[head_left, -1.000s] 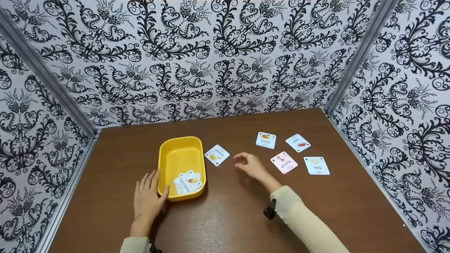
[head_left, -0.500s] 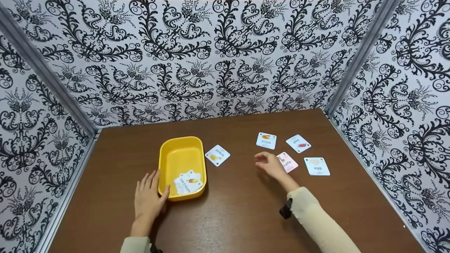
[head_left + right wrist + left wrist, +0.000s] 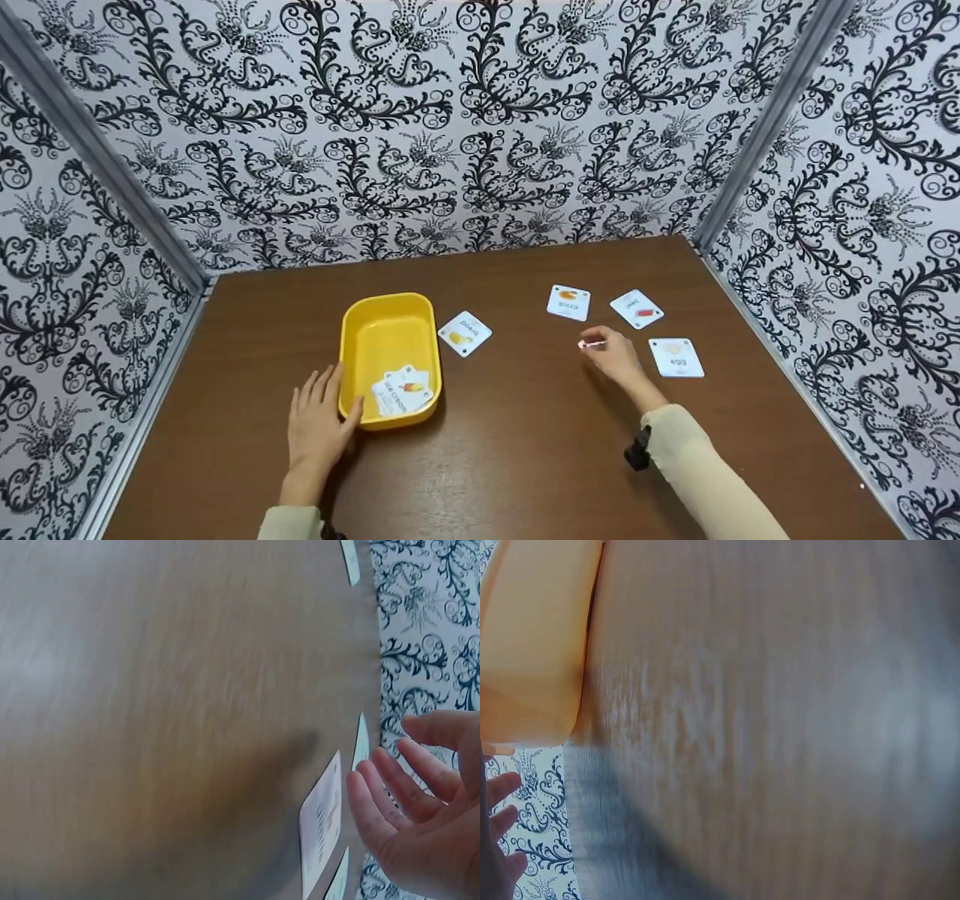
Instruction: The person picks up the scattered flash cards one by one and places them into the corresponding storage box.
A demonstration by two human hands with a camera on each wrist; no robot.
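Note:
My right hand (image 3: 615, 356) pinches the pink-edged giraffe card (image 3: 591, 344), which shows nearly edge-on at its fingertips in the head view. In the right wrist view the hand (image 3: 427, 814) has its fingers loosely bent, and the pink card (image 3: 321, 829) appears apart from them, against the table. My left hand (image 3: 319, 420) rests at the left side of the yellow tray (image 3: 346, 337), fingers extended and thumb at the rim. Inside the tray lie a few overlapping cards, an ice cream card (image 3: 405, 394) uppermost.
A bread card (image 3: 465, 334) lies just right of the tray. Beyond and beside my right hand are a pizza card (image 3: 568, 302), a beef card (image 3: 637, 309) and an egg card (image 3: 676, 358). Patterned walls (image 3: 480, 135) enclose the brown table (image 3: 487, 450) at back and sides.
My right hand has moved rightward from near the bread card to the giraffe card. That card has left its place on the table, held at the fingertips. The left hand stays at the tray.

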